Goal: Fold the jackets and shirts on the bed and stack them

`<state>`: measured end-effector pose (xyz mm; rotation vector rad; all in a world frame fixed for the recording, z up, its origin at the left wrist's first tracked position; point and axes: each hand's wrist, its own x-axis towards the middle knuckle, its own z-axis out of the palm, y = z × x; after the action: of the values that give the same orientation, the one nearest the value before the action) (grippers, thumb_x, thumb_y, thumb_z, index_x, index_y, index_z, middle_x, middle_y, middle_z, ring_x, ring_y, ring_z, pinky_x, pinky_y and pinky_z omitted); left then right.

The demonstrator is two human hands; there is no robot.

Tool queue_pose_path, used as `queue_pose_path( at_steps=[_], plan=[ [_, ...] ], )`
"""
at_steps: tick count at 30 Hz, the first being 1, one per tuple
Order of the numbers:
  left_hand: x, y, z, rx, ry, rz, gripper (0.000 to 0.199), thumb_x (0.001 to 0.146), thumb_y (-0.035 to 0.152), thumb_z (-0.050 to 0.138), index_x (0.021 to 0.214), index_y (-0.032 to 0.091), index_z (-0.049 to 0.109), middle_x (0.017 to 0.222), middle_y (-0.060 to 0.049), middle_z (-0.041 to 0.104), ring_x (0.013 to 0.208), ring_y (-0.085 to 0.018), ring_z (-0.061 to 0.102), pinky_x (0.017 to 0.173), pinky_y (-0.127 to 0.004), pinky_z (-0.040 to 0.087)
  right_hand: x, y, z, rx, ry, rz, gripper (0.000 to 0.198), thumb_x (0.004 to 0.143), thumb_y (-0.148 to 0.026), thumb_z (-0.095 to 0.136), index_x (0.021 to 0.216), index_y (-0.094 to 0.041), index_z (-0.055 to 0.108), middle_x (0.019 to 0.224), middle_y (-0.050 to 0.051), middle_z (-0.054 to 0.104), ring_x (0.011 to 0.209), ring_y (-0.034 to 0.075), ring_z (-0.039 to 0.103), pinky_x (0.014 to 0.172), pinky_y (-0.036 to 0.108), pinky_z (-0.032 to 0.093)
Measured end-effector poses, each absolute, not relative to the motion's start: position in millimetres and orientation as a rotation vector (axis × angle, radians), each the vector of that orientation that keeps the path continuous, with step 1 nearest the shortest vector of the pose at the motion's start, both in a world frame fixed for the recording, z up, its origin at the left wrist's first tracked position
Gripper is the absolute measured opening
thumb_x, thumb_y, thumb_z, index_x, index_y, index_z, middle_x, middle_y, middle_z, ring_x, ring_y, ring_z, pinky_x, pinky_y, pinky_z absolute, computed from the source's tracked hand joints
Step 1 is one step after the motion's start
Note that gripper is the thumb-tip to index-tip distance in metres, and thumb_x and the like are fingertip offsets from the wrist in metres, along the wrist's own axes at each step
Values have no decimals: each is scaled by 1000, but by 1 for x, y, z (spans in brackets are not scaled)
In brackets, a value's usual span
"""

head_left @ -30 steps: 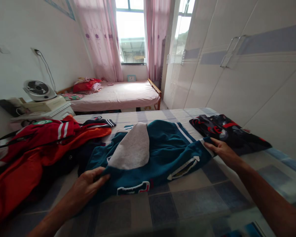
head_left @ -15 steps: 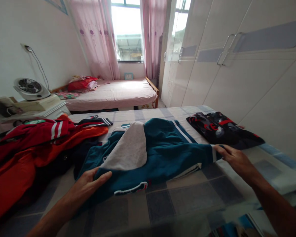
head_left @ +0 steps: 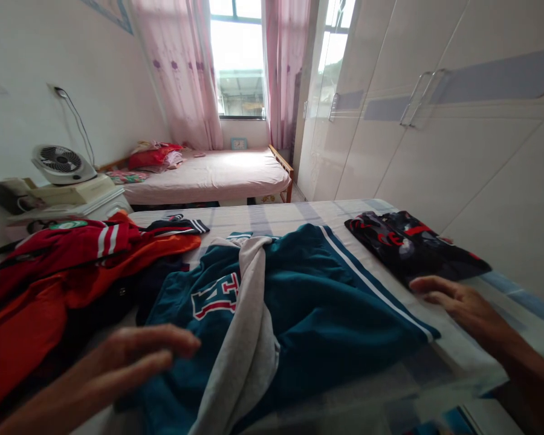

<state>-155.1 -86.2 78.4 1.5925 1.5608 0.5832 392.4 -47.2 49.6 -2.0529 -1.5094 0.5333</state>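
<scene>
A teal jacket (head_left: 326, 290) with white stripes, a letter patch and a grey sleeve (head_left: 247, 320) lies spread over the checked bed. The sleeve runs down across its front. My left hand (head_left: 136, 356), a little blurred, hovers above the jacket's left side, fingers stretched and holding nothing. Beyond the jacket's striped right edge is my right hand (head_left: 457, 302), fingers extended and empty. It is close to a folded black garment (head_left: 417, 241) with red and grey print.
To the left lies a heap of clothes with a red jacket (head_left: 86, 241) and an orange garment (head_left: 22, 326). A small fan (head_left: 63, 163) stands on boxes behind it. A pink-covered bed (head_left: 217, 172) is under the window; a white wardrobe (head_left: 390, 145) lines the right.
Both hands have let go of the teal jacket. Its near part has come down flat toward me, uncovering the letter patch, and the grey sleeve now hangs lengthwise.
</scene>
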Motion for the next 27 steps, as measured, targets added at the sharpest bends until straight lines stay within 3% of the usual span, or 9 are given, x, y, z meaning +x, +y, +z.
queue_pose_path(
  at_steps=[2, 5, 8, 13, 16, 19, 22, 24, 27],
  plan=[
    [-157, -42, 88, 1744, 1581, 617, 46, 69, 57, 57, 103, 29, 70, 116, -4, 66, 106, -29, 60, 90, -39, 49, 369, -16, 65, -1968, -1630, 399, 28, 73, -34, 46, 90, -25, 67, 100, 5, 69, 94, 28, 63, 88, 44, 46],
    [-157, 30, 82, 2002, 1707, 734, 60, 65, 58, 59, 110, 19, 65, 128, -10, 57, 119, -31, 50, 104, -42, 36, 316, 35, 83, -1715, -1859, 346, 31, 78, -32, 46, 100, -20, 65, 106, 7, 67, 93, 23, 63, 89, 37, 46],
    [-153, 83, 60, 2005, 1724, 731, 72, 63, 59, 59, 117, 12, 60, 131, -16, 54, 123, -32, 45, 108, -42, 28, 251, 72, 87, -1495, -2067, 421, 29, 82, -34, 46, 99, -21, 66, 94, 5, 70, 84, 19, 64, 80, 31, 48],
    [-136, 114, 37, 1897, 1672, 710, 76, 65, 60, 58, 122, 10, 55, 127, -19, 57, 112, -32, 56, 96, -38, 42, 154, 90, 71, -1438, -2158, 637, 46, 81, -51, 51, 116, -23, 60, 74, 2, 68, 68, 18, 63, 66, 28, 45],
    [-125, 114, 35, 1895, 1636, 772, 72, 63, 54, 63, 122, 13, 55, 128, -15, 57, 116, -30, 53, 97, -36, 41, 122, 92, 57, -1478, -2118, 677, 45, 75, -41, 60, 116, -22, 58, 71, 0, 66, 65, 16, 60, 63, 26, 42],
    [-120, 109, 37, 1901, 1606, 828, 51, 67, 48, 60, 107, 16, 63, 110, -10, 67, 103, -27, 60, 91, -33, 44, 119, 93, 54, -1459, -2012, 685, 26, 71, -21, 57, 96, -20, 64, 73, 0, 65, 66, 13, 58, 64, 24, 42],
    [-117, 105, 41, 1858, 1645, 910, 39, 71, 45, 55, 97, 17, 64, 91, -5, 70, 87, -25, 63, 82, -33, 46, 137, 88, 66, -1384, -1933, 649, 18, 73, -17, 50, 83, -17, 65, 69, 0, 62, 64, 12, 55, 64, 24, 42],
    [-116, 103, 43, 1822, 1663, 956, 37, 70, 44, 55, 94, 17, 63, 84, -3, 69, 81, -24, 63, 78, -32, 46, 153, 81, 75, -1313, -1959, 584, 20, 76, -17, 47, 86, -17, 65, 70, 0, 60, 64, 12, 54, 65, 24, 43],
    [-112, 103, 43, 1799, 1630, 976, 34, 67, 43, 57, 87, 17, 64, 80, -3, 67, 79, -24, 62, 75, -31, 46, 163, 70, 75, -1145, -2196, 477, 39, 75, -9, 48, 110, -19, 61, 90, 2, 61, 72, 11, 55, 73, 25, 45]
  ],
)
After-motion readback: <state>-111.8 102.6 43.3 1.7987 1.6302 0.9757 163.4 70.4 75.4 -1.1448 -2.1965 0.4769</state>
